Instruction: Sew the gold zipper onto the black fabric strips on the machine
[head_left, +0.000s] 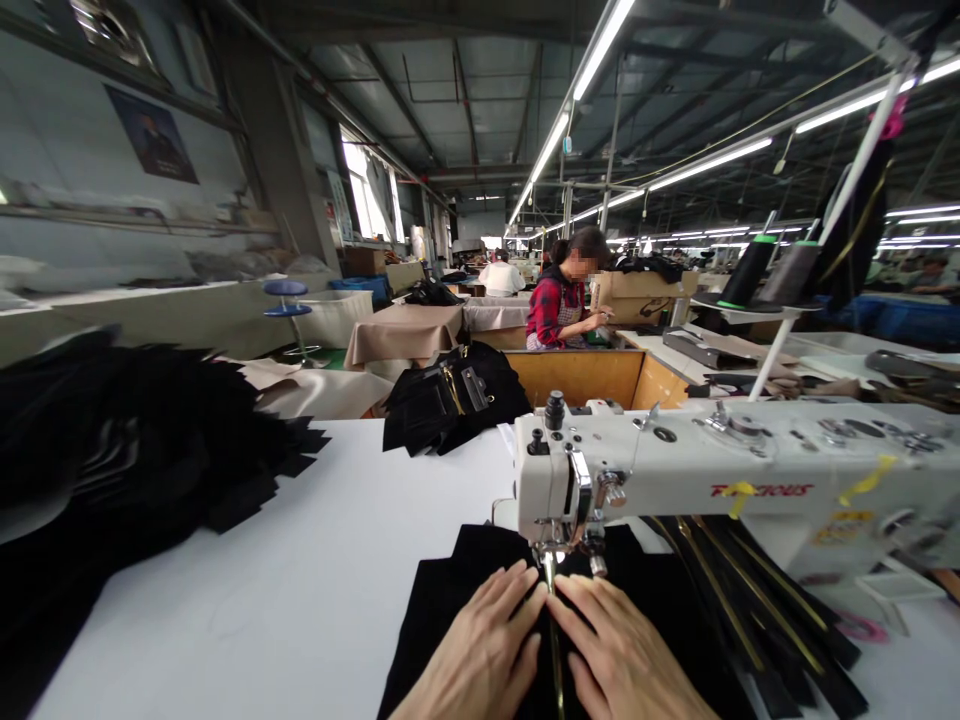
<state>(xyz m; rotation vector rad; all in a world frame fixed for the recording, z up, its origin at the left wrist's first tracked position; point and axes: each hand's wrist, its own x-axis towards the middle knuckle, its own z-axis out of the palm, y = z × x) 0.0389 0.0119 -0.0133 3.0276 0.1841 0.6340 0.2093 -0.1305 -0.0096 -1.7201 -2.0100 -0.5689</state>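
Fabric (pixel 457 590), black, lies flat on the desk (pixel 300 580) under both hands, at the needle of the sewing machine (pixel 720 480). Gold zipper (pixel 556 650) runs down between the hands; only a short strip shows, its far end hidden at the presser foot. Left hand (pixel 480 650) and right hand (pixel 622 655) are flat, fingers stretched out, pressing the fabric either side of the zipper, gripping nothing. Wrists cut off by the bottom edge. Fabric's near edge is out of frame too. Right of the hands: loose zipper strips (pixel 757 600), black with gold teeth, partly under the machine arm. Far left: dark pile (pixel 127 450), blurred, pieces hard to tell apart. Beyond the machine: a person (pixel 562 300) at another desk.
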